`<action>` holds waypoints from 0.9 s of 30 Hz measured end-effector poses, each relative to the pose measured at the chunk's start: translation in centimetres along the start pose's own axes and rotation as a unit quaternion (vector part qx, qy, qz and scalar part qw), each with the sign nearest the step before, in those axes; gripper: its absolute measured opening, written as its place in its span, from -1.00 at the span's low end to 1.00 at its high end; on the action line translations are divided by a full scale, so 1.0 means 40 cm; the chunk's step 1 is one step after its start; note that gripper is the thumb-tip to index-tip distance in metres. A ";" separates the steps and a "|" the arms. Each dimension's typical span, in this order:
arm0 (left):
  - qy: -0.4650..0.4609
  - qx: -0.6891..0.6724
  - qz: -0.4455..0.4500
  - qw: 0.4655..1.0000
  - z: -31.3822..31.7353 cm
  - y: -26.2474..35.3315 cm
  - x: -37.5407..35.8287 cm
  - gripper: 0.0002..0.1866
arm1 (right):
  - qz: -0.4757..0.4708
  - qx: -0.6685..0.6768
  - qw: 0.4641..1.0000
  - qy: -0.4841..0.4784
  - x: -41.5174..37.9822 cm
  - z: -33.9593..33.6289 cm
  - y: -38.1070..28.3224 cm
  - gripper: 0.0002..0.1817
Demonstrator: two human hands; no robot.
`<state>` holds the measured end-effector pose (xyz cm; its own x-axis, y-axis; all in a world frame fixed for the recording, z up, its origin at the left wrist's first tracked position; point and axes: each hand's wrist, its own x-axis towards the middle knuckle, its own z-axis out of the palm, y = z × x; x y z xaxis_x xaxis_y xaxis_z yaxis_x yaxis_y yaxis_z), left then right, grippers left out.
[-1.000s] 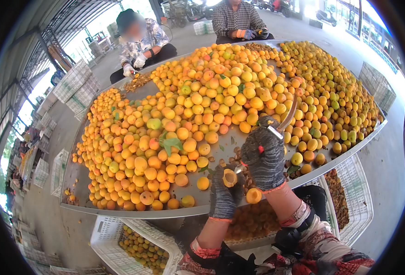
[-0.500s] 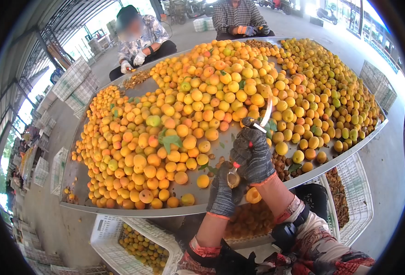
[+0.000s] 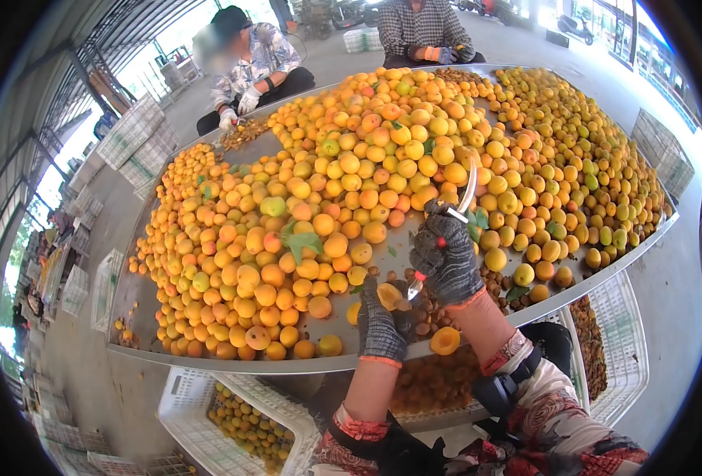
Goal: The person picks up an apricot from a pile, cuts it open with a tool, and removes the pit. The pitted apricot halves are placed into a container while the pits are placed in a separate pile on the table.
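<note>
Fingers of my gloved left hand [image 3: 384, 324] are wrapped around an opened apricot half [image 3: 390, 297] at the table's near edge. To its right, my gloved right hand [image 3: 446, 258] is closed on a tool [image 3: 467, 190] with a curved blade pointing up and a short metal tip at the lower end. That tip is just right of the apricot half. Apricot pits [image 3: 426, 313] lie behind and between my hands. A halved apricot [image 3: 445, 341] is below my right hand, over a crate of apricot halves [image 3: 434, 385].
A metal table [image 3: 232, 367] bears a large heap of apricots [image 3: 351, 166]. White crates [image 3: 184, 397] [image 3: 621, 341] stand beneath its near edge. Two people [image 3: 255, 71] [image 3: 426, 36] sit at the far side. Stacked crates [image 3: 136, 143] stand at the left.
My hands have moved apart, the right one going slightly up and right. The tool's metal tip has come away from my left hand, and the apricot half there now shows its cut face.
</note>
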<state>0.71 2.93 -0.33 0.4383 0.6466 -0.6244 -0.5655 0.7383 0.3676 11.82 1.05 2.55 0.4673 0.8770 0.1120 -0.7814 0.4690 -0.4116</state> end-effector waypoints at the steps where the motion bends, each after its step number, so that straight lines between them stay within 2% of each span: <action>1: 0.042 -0.067 0.031 0.996 0.003 -0.004 0.007 -0.52 | -0.015 -0.045 0.998 -0.034 -0.004 0.013 -0.011 -0.79; 2: 0.043 -0.067 0.030 0.996 -0.003 -0.003 0.005 -0.52 | -0.011 -0.105 0.994 -0.008 -0.015 0.034 -0.029 -0.78; 3: 0.030 -0.007 0.033 0.999 -0.010 0.001 0.000 -0.49 | -0.011 -0.105 0.994 -0.008 -0.021 0.037 -0.035 -0.78; 4: 0.015 0.051 0.035 0.998 -0.012 0.006 -0.006 -0.47 | -0.031 -0.204 0.977 -0.058 -0.025 0.037 -0.041 -0.74; 5: 0.015 0.051 0.035 0.998 -0.009 0.010 -0.015 -0.47 | -0.051 -0.301 0.946 -0.108 -0.030 0.038 -0.046 -0.71; 6: 0.036 0.078 0.038 0.996 -0.001 0.015 -0.031 -0.47 | -0.051 -0.300 0.946 -0.109 -0.035 0.042 -0.050 -0.71; 7: 0.057 0.104 0.042 0.992 0.005 0.020 -0.040 -0.47 | -0.052 -0.475 0.858 -0.189 -0.042 0.047 -0.053 -0.65; 8: 0.056 0.103 0.042 0.992 0.005 0.026 -0.037 -0.47 | -0.050 -0.629 0.730 -0.261 -0.049 0.050 -0.057 -0.59; 9: 0.068 0.093 0.034 0.993 0.004 0.031 -0.032 -0.49 | -0.045 -0.756 0.570 -0.320 -0.058 0.048 -0.059 -0.53; 10: 0.079 0.084 0.027 0.993 0.003 0.033 -0.030 -0.51 | -0.047 -0.786 0.525 -0.323 -0.068 0.023 -0.048 -0.50; 14: 0.034 0.097 0.012 0.995 -0.008 0.022 -0.040 -0.51 | -0.054 -0.772 0.527 -0.352 -0.085 0.010 -0.050 -0.47; 16: 0.054 0.161 0.030 0.985 -0.023 0.019 -0.017 -0.50 | -0.044 -0.770 0.545 -0.330 -0.090 0.012 -0.057 -0.45; 20: 0.052 0.207 0.062 0.975 -0.042 0.009 0.000 -0.52 | -0.043 -0.778 0.553 -0.294 -0.094 -0.024 -0.043 -0.50; 22: 0.036 0.182 0.043 0.982 -0.013 0.023 -0.047 -0.55 | -0.081 -0.788 0.586 -0.172 -0.091 -0.024 -0.039 -0.53; 23: 0.035 0.182 0.043 0.982 -0.014 0.025 -0.047 -0.55 | -0.081 -0.788 0.585 -0.171 -0.085 -0.030 -0.047 -0.53; 25: -0.014 0.144 0.039 0.989 -0.021 0.025 -0.045 -0.58 | -0.012 -0.717 0.695 -0.045 -0.069 -0.046 -0.072 -0.56; 26: -0.014 0.144 0.038 0.989 -0.027 0.026 -0.045 -0.58 | -0.071 -0.764 0.641 -0.036 -0.087 -0.007 -0.095 -0.57; 27: -0.017 0.269 0.104 0.957 -0.036 0.025 -0.043 -0.61 | -0.072 -0.765 0.640 -0.035 -0.099 0.009 -0.112 -0.57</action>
<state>-1.62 2.27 0.12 0.3837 0.7890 -0.4798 -0.2055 0.5795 0.7886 13.31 -4.49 4.28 0.4268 0.8643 0.2661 0.6105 -0.0583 -0.7899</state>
